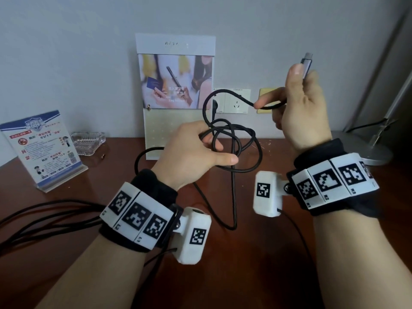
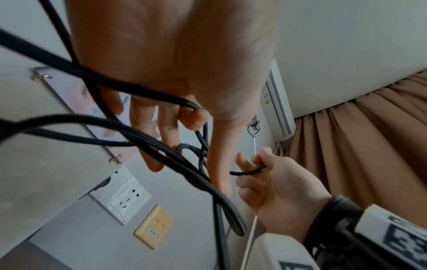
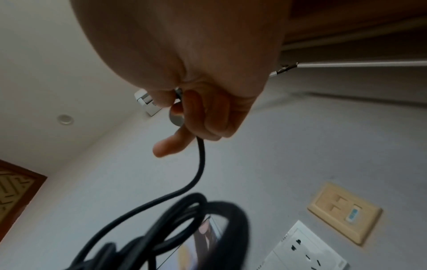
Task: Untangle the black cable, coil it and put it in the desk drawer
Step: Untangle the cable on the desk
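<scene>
A tangled black cable hangs in loops above the brown desk. My left hand grips the knotted bundle with curled fingers. My right hand, raised higher at the right, pinches the cable's end, and its silver plug sticks up past the thumb. One strand runs from the right hand down to the loops. A long loop droops onto the desk between my wrists. No drawer is in view.
A leaflet stand leans on the wall behind the cable. A sign holder and a glass ashtray sit at the left. A lamp base stands at the right. Wall sockets lie behind my hands. Other black leads trail off left.
</scene>
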